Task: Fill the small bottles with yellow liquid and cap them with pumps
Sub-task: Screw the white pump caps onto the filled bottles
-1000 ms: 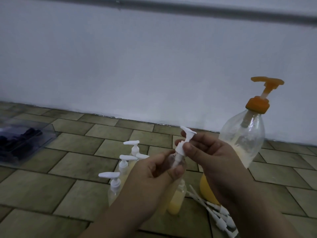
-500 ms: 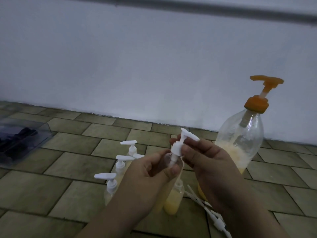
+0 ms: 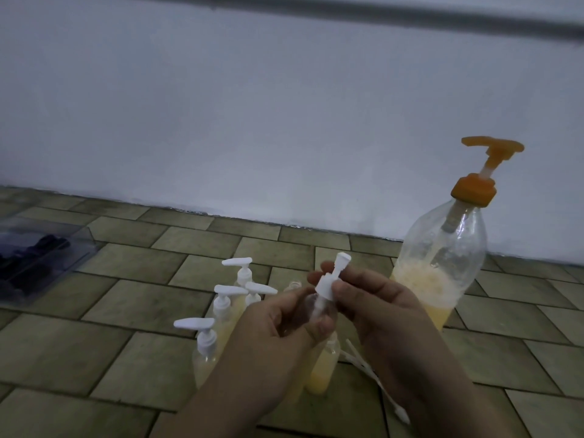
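The left hand (image 3: 278,330) grips a small clear bottle (image 3: 316,314) by its shoulder, thumb across the front, just left of the big dispenser bottle (image 3: 442,267). The right hand (image 3: 376,308) pinches the white pump (image 3: 328,279) at its collar, seated on that bottle's neck. Capped small bottles (image 3: 221,317) stand further left of the dispenser bottle on the tiled floor (image 3: 126,298), a white wall (image 3: 252,121) behind. Since half a second ago the pump's nozzle has turned — it pointed right, now nearly away.

Glossy clear plastic big bottle (image 3: 448,257); matt tiled floor (image 3: 126,298).
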Available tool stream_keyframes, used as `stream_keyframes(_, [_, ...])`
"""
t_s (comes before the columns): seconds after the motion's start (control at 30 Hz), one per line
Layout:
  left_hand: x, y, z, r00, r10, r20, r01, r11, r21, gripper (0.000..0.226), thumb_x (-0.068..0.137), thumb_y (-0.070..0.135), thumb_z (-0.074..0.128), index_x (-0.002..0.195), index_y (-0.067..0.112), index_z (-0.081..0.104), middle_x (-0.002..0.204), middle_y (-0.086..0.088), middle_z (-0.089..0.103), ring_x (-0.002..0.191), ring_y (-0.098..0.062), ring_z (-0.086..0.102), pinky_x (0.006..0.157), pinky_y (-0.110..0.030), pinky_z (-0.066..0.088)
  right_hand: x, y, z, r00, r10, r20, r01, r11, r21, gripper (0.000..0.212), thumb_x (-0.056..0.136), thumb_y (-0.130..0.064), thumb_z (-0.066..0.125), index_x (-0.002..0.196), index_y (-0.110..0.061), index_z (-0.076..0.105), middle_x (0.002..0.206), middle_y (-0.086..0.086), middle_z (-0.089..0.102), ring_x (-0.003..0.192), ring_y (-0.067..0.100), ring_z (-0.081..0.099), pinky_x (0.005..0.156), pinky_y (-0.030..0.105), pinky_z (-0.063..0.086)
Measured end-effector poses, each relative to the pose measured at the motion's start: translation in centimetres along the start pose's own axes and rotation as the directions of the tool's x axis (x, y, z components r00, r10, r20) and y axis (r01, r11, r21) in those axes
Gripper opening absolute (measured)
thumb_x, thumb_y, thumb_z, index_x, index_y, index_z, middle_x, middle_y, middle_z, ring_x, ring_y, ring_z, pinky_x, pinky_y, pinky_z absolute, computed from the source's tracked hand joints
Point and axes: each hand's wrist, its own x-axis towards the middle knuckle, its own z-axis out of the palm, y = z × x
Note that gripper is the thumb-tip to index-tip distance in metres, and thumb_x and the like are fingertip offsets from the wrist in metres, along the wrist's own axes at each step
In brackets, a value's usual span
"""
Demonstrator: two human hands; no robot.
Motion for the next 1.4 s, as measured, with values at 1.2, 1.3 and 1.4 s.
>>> stream_keyframes(1.2, [-0.4,-7.3,2.2,0.993,0.028,-0.119,0.069,0.675,0.735,0.067,0.096,0.027,0.045,0.144,0.028,-0.002,0.145,0.014,0.024,0.128,0.007,0.027,0.087,0.006,0.006,-6.7,3.4,-10.1,0.841,-0.09,-0.533,-0.13,0.923,-0.361,0.018,0.076,0.014,0.064,0.079,-0.003,0.069,0.07,0.006,0.074,0.061,0.007,0.067,0.05,0.005,0.046])
stream_keyframes(1.3, [-0.9,-6.6,2.4,0.991,-0.003,-0.135,0.095,0.72,0.687,0.08,0.095,0.028,0.049,0.144,0.029,-0.015,0.148,0.013,0.019,0.114,0.013,0.022,0.085,0.006,0.014,-6.0,4.7,-11.2,0.846,-0.154,-0.511,-0.19,0.808,-0.558,0.02,0.076,0.008,0.07,0.077,-0.012,0.069,0.074,0.006,0.072,0.079,0.017,0.064,0.064,0.023,0.048])
stream_keyframes(1.4, [-1.3,-5.6,2.3,0.987,-0.039,-0.154,0.13,0.753,0.645,0.089,0.094,0.029,0.051,0.143,0.027,-0.023,0.152,0.012,0.012,0.113,0.014,0.017,0.092,-0.002,0.013,-5.3,6.8,-12.9,0.885,-0.379,-0.272,-0.108,0.401,-0.91,0.02,0.08,0.0,0.066,0.074,-0.019,0.07,0.068,-0.008,0.064,0.067,0.011,0.056,0.059,0.012,0.034])
